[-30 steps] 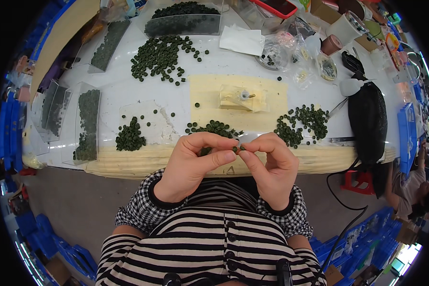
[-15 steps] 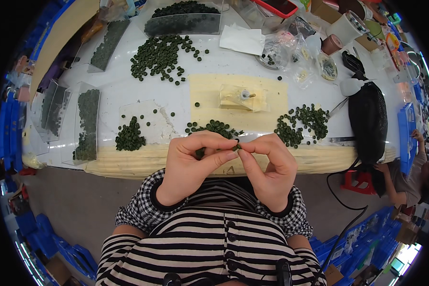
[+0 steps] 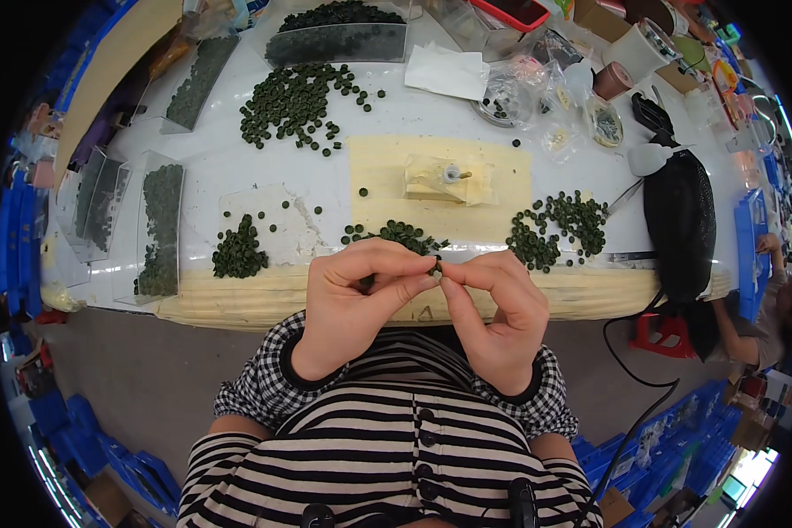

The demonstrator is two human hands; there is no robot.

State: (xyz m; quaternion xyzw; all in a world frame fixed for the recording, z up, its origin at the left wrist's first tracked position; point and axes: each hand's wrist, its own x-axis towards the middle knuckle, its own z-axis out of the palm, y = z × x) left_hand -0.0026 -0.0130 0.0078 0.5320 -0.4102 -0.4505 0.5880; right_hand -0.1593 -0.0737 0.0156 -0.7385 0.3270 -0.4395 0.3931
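Between my fingertips, just off the table's near edge, is a small dark green round piece (image 3: pixel 436 269), partly hidden, with a pale spot showing on it. My left hand (image 3: pixel 365 295) pinches it with thumb and index finger. From the other side my right hand (image 3: pixel 499 308) closes thumb and index finger on it too. Right behind my hands lies a small heap of green round pieces (image 3: pixel 400 235). Further heaps sit to the left (image 3: pixel 240 251) and to the right (image 3: pixel 559 229). A yellowish block with a metal pin (image 3: pixel 440 180) stands on a cream sheet (image 3: pixel 493 227).
Clear bins of green pieces stand at the left (image 3: pixel 160 229) and back (image 3: pixel 336 44), near a large loose pile (image 3: pixel 290 106). A white tissue (image 3: pixel 447 73), plastic bags (image 3: pixel 554 110) and a black bag (image 3: pixel 679 220) lie farther right. Another person's arm (image 3: pixel 737 334) shows at far right.
The small piece has turned slightly between my fingertips, so a pale spot now shows. My hands stay nearly in place. At far right the other person's arm has shifted a little.
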